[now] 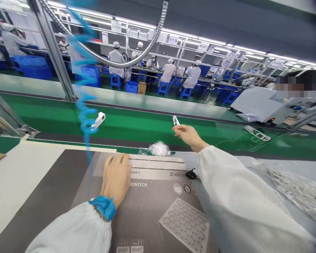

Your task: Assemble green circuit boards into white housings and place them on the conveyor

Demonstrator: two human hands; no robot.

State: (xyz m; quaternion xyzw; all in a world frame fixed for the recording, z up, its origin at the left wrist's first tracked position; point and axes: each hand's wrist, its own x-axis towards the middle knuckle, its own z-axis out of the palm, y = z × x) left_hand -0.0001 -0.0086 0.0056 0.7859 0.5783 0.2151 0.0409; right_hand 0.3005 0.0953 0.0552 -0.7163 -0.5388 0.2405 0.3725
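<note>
My right hand [188,136] reaches over the green conveyor belt [137,121]. Its thumb and fingers pinch the near end of a slim white plastic part [175,120] with an opening in it. My left hand [117,177] lies on a grey printed cardboard sheet or box [152,207] marked MONTECH, fingers stretched forward and holding nothing. A blue wrist strap [105,207] circles the left wrist. Crumpled clear plastic [160,148] sits at the belt's near edge, between the hands. Beside my right sleeve is a small black part [191,174].
Another white part [98,120] lies on the belt at left, and a long white frame [257,133] at right. A blue coiled cord [85,88] hangs at left. A bag of small parts [296,186] lies at right. Co-workers [117,58] sit beyond.
</note>
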